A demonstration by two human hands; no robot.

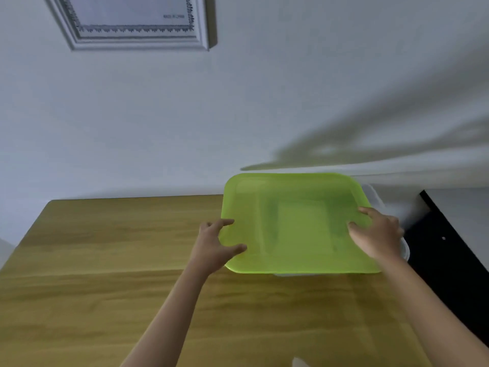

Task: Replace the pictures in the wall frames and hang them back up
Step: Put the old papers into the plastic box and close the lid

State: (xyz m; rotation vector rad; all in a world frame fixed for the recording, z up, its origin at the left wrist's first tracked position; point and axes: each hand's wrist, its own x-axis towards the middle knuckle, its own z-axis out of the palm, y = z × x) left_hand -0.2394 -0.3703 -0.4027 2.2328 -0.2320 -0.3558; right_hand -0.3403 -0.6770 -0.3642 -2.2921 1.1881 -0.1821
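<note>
one wooden table [105, 274], taken as landmark. one lime-green plastic lid [293, 223] over the table's far right part. one clear container [375, 197] under that lid, only slivers showing at its right and near edges. two bare hands at the lid: left hand [214, 247] on the side toward the table's middle, right hand [378, 234] on the side toward the table's right edge. one white-framed picture [132, 22] on the wall above the table's far edge. one black furniture piece [455, 260] just beside the table's right edge.
</note>
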